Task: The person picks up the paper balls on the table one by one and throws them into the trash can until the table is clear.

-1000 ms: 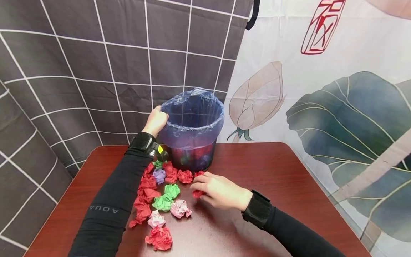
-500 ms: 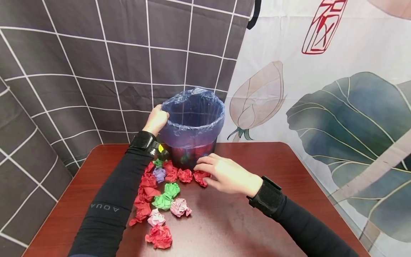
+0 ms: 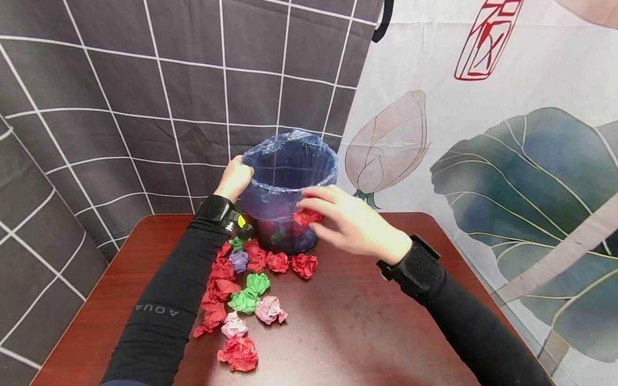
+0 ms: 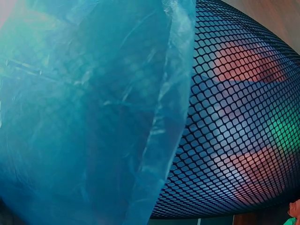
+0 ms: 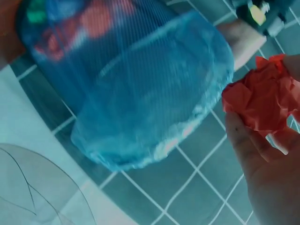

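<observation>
A black mesh bin (image 4: 234, 108) with a blue plastic liner (image 3: 275, 201) folded over its rim stands at the back of the table. My left hand (image 3: 235, 178) grips the bin's left rim over the liner. In the right wrist view, a crumpled red paper ball (image 5: 262, 96) is held between the fingers and thumb of my right hand (image 3: 352, 222). That hand is raised at the front right of the bin, just below the rim in the head view. Coloured paper balls show through the mesh.
On the brown table (image 3: 376, 321), several crumpled balls lie left of centre: red (image 3: 238, 354), green (image 3: 244, 301), pink (image 3: 270, 310), pale pink (image 3: 234, 325) and purple (image 3: 238, 260). Another red paper ball (image 3: 304, 265) sits before the bin. A grey checked cloth (image 3: 193, 96) hangs behind.
My right hand has picked up a red paper ball from the table and lifted it up toward the bin's rim. The left hand has stayed on the rim.
</observation>
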The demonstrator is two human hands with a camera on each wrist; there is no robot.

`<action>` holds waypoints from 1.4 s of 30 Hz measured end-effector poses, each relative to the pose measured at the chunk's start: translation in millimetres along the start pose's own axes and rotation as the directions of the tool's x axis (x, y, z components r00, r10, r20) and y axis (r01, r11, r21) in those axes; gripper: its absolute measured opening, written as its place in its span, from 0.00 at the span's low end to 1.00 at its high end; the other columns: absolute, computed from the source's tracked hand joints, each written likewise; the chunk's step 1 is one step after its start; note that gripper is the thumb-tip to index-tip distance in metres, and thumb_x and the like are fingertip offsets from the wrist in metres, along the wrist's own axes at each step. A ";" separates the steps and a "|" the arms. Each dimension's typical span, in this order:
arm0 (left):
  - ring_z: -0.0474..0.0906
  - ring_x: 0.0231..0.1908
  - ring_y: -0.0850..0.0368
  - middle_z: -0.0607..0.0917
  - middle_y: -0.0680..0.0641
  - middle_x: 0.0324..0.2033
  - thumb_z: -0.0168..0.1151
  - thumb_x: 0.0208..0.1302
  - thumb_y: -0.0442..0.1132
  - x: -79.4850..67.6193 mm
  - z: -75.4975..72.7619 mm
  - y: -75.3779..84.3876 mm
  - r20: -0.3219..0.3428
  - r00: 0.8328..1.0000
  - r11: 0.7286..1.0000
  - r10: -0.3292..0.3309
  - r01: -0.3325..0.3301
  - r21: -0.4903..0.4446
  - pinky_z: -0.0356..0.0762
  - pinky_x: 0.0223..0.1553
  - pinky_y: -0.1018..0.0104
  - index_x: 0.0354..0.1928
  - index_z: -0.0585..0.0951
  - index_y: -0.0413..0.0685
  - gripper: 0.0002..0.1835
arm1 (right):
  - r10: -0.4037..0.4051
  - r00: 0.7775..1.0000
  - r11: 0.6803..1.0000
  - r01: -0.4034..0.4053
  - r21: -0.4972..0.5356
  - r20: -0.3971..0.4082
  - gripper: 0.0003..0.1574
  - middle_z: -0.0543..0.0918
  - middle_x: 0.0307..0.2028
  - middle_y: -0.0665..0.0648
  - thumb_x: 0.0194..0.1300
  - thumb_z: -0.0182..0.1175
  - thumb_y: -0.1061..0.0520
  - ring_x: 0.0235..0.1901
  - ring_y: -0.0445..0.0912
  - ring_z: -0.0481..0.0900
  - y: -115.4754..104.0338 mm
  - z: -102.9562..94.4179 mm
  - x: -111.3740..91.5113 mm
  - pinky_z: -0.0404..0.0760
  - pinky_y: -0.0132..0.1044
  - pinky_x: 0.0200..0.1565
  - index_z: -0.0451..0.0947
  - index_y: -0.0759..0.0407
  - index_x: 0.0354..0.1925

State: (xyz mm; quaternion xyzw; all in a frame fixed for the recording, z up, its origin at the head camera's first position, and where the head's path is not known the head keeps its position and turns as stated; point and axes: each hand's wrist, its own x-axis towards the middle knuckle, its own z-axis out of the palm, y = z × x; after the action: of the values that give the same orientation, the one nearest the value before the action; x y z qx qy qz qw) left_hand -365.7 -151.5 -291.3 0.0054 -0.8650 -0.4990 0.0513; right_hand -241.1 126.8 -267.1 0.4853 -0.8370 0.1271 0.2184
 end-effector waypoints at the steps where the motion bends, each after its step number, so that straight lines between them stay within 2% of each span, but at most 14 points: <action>1: 0.65 0.69 0.38 0.69 0.32 0.70 0.45 0.61 0.32 -0.1 0.0 -0.1 -0.001 1.000 1.000 0.001 -0.001 -0.002 0.60 0.72 0.49 0.71 0.64 0.30 0.34 | 0.003 1.000 1.000 -0.003 0.004 -0.018 0.25 0.77 0.63 0.57 0.66 0.63 0.54 0.60 0.48 0.75 2.1 -3.4 3.2 0.77 0.44 0.58 0.79 0.54 0.61; 6: 0.66 0.68 0.38 0.70 0.32 0.69 0.45 0.61 0.32 -0.5 0.2 0.0 -0.005 1.000 1.000 0.006 -0.006 -0.005 0.61 0.71 0.49 0.71 0.64 0.29 0.33 | 0.044 0.995 0.999 -0.045 -0.006 -0.085 0.27 0.75 0.65 0.59 0.66 0.63 0.55 0.64 0.51 0.73 12.3 -14.0 18.8 0.76 0.46 0.62 0.77 0.55 0.63; 12: 0.66 0.69 0.38 0.70 0.32 0.69 0.45 0.62 0.32 -0.7 0.7 1.5 -0.001 1.000 1.000 -0.001 0.001 -0.009 0.61 0.72 0.48 0.71 0.64 0.30 0.33 | 0.181 0.977 0.981 -0.187 -0.050 -0.108 0.30 0.75 0.65 0.59 0.68 0.63 0.52 0.64 0.52 0.72 28.6 -12.0 35.0 0.73 0.47 0.64 0.73 0.55 0.66; 18: 0.65 0.69 0.39 0.69 0.33 0.70 0.45 0.62 0.32 -0.6 0.6 0.6 0.003 1.000 1.000 -0.011 0.011 -0.007 0.60 0.72 0.49 0.72 0.62 0.31 0.34 | 0.306 0.948 0.949 -0.310 -0.048 -0.086 0.32 0.77 0.63 0.58 0.69 0.62 0.51 0.59 0.51 0.76 41.6 -2.7 45.8 0.76 0.47 0.60 0.71 0.55 0.68; 22: 0.65 0.69 0.39 0.69 0.33 0.70 0.44 0.61 0.32 -0.2 0.4 -0.2 0.002 1.000 1.000 -0.012 0.012 0.001 0.60 0.72 0.49 0.72 0.63 0.31 0.34 | 0.341 0.938 0.939 -0.344 -0.032 -0.063 0.32 0.78 0.62 0.57 0.68 0.62 0.50 0.55 0.49 0.78 46.4 2.8 46.8 0.78 0.47 0.57 0.71 0.55 0.68; 25: 0.66 0.68 0.39 0.69 0.33 0.70 0.44 0.61 0.32 0.0 0.3 1.0 -0.001 1.000 1.000 -0.007 0.007 0.004 0.61 0.72 0.49 0.72 0.63 0.31 0.34 | 0.352 0.934 0.935 -0.354 -0.023 -0.055 0.32 0.77 0.62 0.56 0.68 0.62 0.50 0.56 0.49 0.78 47.8 5.1 43.7 0.78 0.47 0.57 0.71 0.54 0.68; 29: 0.67 0.68 0.39 0.70 0.33 0.69 0.45 0.61 0.32 0.0 0.3 3.2 -0.010 1.000 1.000 0.007 -0.006 0.008 0.61 0.71 0.49 0.72 0.64 0.31 0.34 | 0.371 0.927 0.928 -0.372 -0.026 -0.052 0.33 0.74 0.67 0.58 0.69 0.61 0.48 0.65 0.51 0.74 49.1 6.4 37.1 0.75 0.49 0.63 0.70 0.53 0.69; 33: 0.67 0.68 0.39 0.70 0.33 0.69 0.45 0.61 0.32 -0.3 1.3 3.2 -0.012 1.000 1.000 0.006 -0.006 0.009 0.62 0.71 0.49 0.71 0.64 0.31 0.34 | 0.370 0.925 0.928 -0.373 -0.020 -0.088 0.32 0.72 0.69 0.59 0.70 0.59 0.50 0.70 0.52 0.69 49.0 9.1 26.1 0.71 0.51 0.67 0.70 0.53 0.69; 38: 0.67 0.67 0.38 0.70 0.33 0.69 0.46 0.61 0.32 1.1 2.8 1.3 -0.002 1.000 1.000 0.003 -0.003 0.018 0.63 0.70 0.50 0.71 0.64 0.31 0.34 | 0.326 0.915 0.941 -0.338 -0.011 -0.238 0.24 0.78 0.61 0.57 0.69 0.58 0.55 0.62 0.51 0.74 49.2 19.3 2.7 0.75 0.50 0.61 0.76 0.55 0.63; 42: 0.66 0.69 0.38 0.69 0.33 0.70 0.45 0.63 0.33 1.5 0.7 1.1 -0.002 1.000 1.000 -0.002 0.002 0.024 0.61 0.72 0.50 0.72 0.63 0.31 0.34 | 0.284 0.901 0.953 -0.304 -0.012 -0.328 0.19 0.83 0.49 0.56 0.67 0.58 0.59 0.50 0.50 0.78 49.8 31.5 -15.5 0.80 0.48 0.47 0.80 0.56 0.56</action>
State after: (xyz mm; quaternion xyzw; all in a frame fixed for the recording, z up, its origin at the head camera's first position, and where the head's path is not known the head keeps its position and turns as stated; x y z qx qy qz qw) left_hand -367.2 -150.4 -290.6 0.0072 -0.8710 -0.4886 0.0517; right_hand -285.3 150.0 -302.2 0.3191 -0.8570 0.2099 0.3458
